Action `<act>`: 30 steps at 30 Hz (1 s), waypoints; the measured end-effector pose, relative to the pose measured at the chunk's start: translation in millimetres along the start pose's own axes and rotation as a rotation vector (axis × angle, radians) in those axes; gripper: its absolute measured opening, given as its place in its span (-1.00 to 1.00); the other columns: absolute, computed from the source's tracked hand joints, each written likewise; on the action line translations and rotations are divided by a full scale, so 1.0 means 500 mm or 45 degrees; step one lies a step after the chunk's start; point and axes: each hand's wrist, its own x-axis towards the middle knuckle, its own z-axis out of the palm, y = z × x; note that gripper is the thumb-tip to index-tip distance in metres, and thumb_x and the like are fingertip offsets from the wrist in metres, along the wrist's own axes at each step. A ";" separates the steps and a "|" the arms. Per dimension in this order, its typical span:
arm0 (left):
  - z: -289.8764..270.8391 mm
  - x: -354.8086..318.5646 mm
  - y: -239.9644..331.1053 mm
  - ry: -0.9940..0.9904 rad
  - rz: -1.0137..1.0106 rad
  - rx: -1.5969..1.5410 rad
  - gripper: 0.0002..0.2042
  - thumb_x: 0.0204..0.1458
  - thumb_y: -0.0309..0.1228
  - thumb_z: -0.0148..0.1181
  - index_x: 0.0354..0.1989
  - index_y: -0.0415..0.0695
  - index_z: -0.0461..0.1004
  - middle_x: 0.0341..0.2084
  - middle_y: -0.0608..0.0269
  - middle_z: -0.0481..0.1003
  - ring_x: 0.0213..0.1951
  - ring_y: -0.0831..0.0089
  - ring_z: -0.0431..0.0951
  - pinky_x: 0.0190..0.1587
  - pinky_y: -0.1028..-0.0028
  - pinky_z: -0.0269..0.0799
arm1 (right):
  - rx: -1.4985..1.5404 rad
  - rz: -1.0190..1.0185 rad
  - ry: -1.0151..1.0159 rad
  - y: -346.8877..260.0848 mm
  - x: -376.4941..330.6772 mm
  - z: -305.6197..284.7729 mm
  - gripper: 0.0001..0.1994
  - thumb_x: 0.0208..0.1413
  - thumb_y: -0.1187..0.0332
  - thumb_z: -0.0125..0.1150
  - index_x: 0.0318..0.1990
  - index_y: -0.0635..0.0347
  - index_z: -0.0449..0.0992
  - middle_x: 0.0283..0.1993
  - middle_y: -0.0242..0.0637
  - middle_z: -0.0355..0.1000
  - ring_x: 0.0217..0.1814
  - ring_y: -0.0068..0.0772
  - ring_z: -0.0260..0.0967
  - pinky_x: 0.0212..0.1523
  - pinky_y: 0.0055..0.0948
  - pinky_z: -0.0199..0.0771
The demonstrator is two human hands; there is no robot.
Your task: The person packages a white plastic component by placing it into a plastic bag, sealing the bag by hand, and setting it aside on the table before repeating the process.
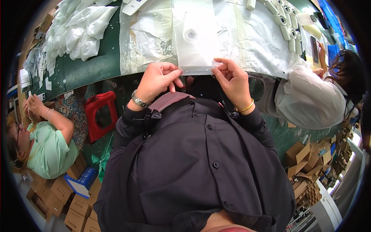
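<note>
A clear plastic bag (196, 38) with a small round white part inside lies on the green table (85, 69), its near edge at the table's front. My left hand (156, 80) pinches that edge at its left end, a metal watch on the wrist. My right hand (230, 79) pinches the same edge at its right end, a gold bangle on the wrist. Both hands sit just above my dark shirt.
More clear bags (145, 36) and a heap of white pouches (79, 29) lie left on the table. White round parts (288, 21) line the far right. One person in white (309, 96) sits right, another in green (50, 147) left. A red stool (98, 114) and cardboard boxes (73, 201) stand below.
</note>
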 end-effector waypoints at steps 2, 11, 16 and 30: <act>-0.005 -0.010 0.007 -0.030 -0.043 0.030 -0.76 0.37 -0.28 0.30 -0.20 -0.26 0.61 -0.50 0.18 0.69 -0.65 0.68 0.52 -0.63 0.70 0.20 | -0.249 -0.254 0.022 -0.013 -0.004 -0.011 -0.77 0.22 0.53 0.46 0.02 0.27 0.67 -0.41 -0.44 0.50 -0.46 -0.71 0.32 -0.40 -0.60 0.36; 0.017 0.033 -0.011 0.064 0.060 0.025 -0.77 0.36 -0.29 0.32 -0.20 -0.23 0.65 -0.66 0.32 0.57 -0.73 0.73 0.34 -0.64 0.68 0.15 | -0.352 -0.585 0.060 -0.058 0.029 0.031 -0.86 0.22 0.46 0.52 -0.12 0.27 0.71 -0.43 -0.43 0.51 -0.48 -0.69 0.28 -0.40 -0.61 0.29; 0.008 0.027 -0.025 0.087 0.064 -0.080 -0.78 0.36 -0.31 0.31 -0.21 -0.25 0.66 -0.65 0.29 0.59 -0.73 0.73 0.33 -0.63 0.65 0.17 | -0.315 0.026 0.133 -0.024 0.001 -0.017 -0.84 0.28 0.39 0.50 -0.15 0.31 0.69 -0.42 -0.47 0.57 -0.46 -0.78 0.32 -0.40 -0.65 0.29; -0.002 0.033 -0.022 0.055 0.029 -0.040 -0.79 0.34 -0.34 0.34 -0.15 -0.27 0.68 -0.63 0.30 0.59 -0.72 0.73 0.34 -0.63 0.66 0.16 | -1.595 0.020 -0.454 0.102 -0.047 -0.199 -0.84 0.40 0.37 0.35 -0.08 0.29 0.69 -0.52 -0.45 0.52 -0.50 -0.74 0.35 -0.44 -0.60 0.34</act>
